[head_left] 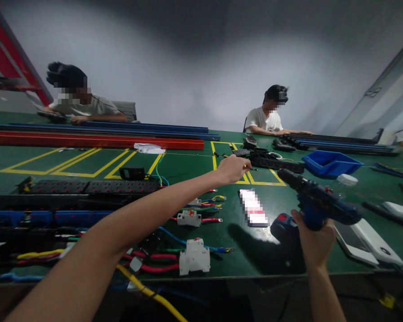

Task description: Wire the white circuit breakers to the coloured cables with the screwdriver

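Observation:
My right hand (317, 239) is wrapped around the grip of a blue cordless drill (317, 197), whose black chuck points to the upper left. The drill is held above the green table. Stretched out over the middle of the table, my left hand (231, 170) is closed in a pinch. A thin dark tip shows at its fingers, too small to name. Beyond that hand lie a black power strip (277, 164) and several small dark parts. A lit phone (253, 208) lies on the table between my two hands.
Power strips (60, 186) with wires and white circuit breakers (195, 257) fill the near left. A red rail (121, 141) and blue rails lie behind. A blue bin (331, 163) stands at right, white devices (378, 243) nearer. Two people (97, 106) (263, 118) sit across the table.

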Demonstrator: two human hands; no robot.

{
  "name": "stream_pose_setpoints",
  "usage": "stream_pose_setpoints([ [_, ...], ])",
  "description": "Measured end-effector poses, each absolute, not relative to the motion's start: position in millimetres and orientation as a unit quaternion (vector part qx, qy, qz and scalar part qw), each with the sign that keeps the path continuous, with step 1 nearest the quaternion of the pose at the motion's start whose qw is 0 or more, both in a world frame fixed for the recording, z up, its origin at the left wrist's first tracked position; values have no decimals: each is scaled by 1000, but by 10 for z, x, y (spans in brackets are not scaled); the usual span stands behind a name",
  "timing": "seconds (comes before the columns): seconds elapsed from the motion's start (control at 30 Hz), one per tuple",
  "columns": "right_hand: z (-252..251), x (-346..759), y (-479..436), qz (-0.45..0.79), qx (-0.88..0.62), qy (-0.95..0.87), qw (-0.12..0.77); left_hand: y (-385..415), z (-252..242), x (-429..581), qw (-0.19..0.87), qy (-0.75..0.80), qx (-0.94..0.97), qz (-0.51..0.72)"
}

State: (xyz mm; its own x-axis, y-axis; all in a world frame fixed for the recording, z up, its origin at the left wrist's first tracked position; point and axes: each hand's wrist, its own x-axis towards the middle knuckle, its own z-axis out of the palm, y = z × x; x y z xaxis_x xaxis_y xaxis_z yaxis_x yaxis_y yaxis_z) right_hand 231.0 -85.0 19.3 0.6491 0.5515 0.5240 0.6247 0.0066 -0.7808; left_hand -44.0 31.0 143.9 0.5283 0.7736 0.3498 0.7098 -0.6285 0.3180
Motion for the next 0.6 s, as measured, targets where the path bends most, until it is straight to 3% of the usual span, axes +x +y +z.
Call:
stream_pose_setpoints([
  [0.1, 117, 2329, -811, -82, -746, -413, 515, 466, 1399, -216, 68, 410, 877, 241],
  [0.6, 56, 2431, -734, -84, -744, -423, 511, 697, 1420, 75, 34, 298, 920, 252],
])
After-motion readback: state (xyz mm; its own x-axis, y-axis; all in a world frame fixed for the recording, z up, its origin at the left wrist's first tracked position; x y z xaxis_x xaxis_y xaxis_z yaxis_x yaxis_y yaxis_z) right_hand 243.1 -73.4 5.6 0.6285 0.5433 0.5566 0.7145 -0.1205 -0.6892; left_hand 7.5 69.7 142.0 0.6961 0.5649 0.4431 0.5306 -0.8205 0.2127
